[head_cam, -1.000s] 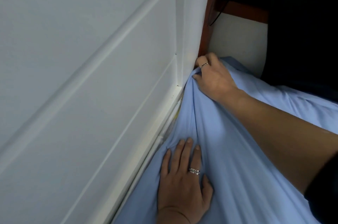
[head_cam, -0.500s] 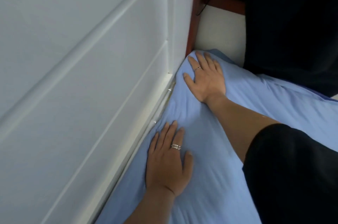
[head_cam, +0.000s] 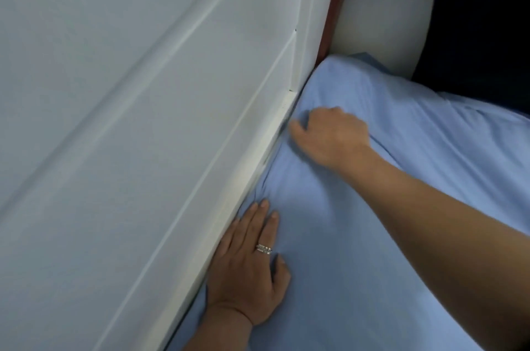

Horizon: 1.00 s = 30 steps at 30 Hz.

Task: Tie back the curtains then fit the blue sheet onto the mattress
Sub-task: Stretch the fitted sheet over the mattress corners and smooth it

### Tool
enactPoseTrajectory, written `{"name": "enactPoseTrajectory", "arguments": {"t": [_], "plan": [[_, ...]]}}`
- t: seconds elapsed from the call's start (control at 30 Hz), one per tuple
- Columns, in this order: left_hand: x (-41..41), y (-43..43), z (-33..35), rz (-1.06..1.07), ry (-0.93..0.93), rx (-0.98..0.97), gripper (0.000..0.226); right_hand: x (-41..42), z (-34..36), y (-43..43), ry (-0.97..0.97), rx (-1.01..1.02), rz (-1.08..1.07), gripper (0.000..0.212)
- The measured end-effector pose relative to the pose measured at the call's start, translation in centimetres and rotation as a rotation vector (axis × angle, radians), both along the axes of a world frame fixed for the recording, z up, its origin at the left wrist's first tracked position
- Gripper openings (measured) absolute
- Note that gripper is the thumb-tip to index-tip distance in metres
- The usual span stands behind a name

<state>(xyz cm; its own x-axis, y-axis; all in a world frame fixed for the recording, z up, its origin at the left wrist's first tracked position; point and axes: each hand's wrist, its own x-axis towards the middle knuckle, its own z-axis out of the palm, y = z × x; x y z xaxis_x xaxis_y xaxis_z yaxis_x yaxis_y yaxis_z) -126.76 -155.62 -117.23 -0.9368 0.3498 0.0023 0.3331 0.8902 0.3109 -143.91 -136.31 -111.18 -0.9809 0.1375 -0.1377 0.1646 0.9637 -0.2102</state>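
The right hand (head_cam: pixel 332 135) has pulled back from the far corner, where it lay flat half a second ago, and it's balled up now. The left hand (head_cam: pixel 246 273) has hardly budged.

Starting left of both sets of fingers: the white panelled wall (head_cam: pixel 114 121), its bottom ledge running right alongside the left little finger.

The left hand is pressed palm-down on the sheet (head_cam: pixel 387 264), fingers (head_cam: pixel 258 216) straight and spread a little, holding nothing, with a ring (head_cam: pixel 263 249) on one of them. Wrinkles gather just ahead of those fingertips, hard against the ledge.

Ahead of them and a touch right is the right hand, knuckles up, fingers curled, thumb pointing at the wall. A fold of sheet is bunched between thumb and fingers, so it's gripping cloth right at the wall edge. It's blurred, and the fingertips themselves can't be made out.

The blue sheet lies under both hands and covers the bed. It's drawn over the rounded corner beyond the right fingers and spreads wide to their right, creased there.

Beyond that corner a reddish wooden post (head_cam: pixel 329 29) stands against the wall's end. Far right of the fingers, a dark cloth (head_cam: pixel 481 21) hangs down to the sheet.
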Motion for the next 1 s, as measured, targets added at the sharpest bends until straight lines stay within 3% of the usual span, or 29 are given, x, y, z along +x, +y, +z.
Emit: {"name": "enactPoseTrajectory", "arguments": {"t": [0.17, 0.37, 0.43, 0.5, 0.57, 0.63, 0.77, 0.9, 1.0], "plan": [[0.3, 0.3, -0.3, 0.002, 0.046, 0.011, 0.071, -0.9, -0.6, -3.2, -0.159, -0.024, -0.063, 0.017], [0.1, 0.2, -0.3, -0.001, 0.036, 0.013, 0.071, -1.8, 1.2, -1.9, -0.274, 0.012, 0.164, 0.018], [0.1, 0.1, -0.2, 0.004, 0.035, 0.031, 0.071, -2.0, 2.0, 0.4, -0.143, 0.026, 0.188, 0.017], [-0.1, 0.2, -0.2, 0.004, 0.043, 0.037, 0.071, -1.8, 1.3, 3.9, 0.053, 0.129, 0.063, 0.044], [-0.1, 0.2, -0.1, 0.002, 0.041, 0.027, 0.071, -1.1, -0.5, 6.7, -0.033, 0.200, -0.031, 0.068], [-0.1, 0.4, -0.1, 0.002, 0.034, 0.020, 0.070, -0.7, -3.0, 8.1, -0.128, 0.206, -0.051, 0.078], [-0.3, 0.4, -0.1, 0.001, 0.029, 0.000, 0.069, -3.2, -4.5, 8.9, -0.073, 0.205, -0.068, 0.086], [-0.2, 0.4, 0.1, -0.001, 0.025, -0.032, 0.068, -4.5, -2.8, 9.3, -0.178, 0.116, -0.065, 0.085], [-0.1, 0.5, 0.1, 0.012, 0.047, -0.045, 0.067, 1.0, -0.9, 6.6, 0.112, -0.011, -0.004, 0.073]]}}
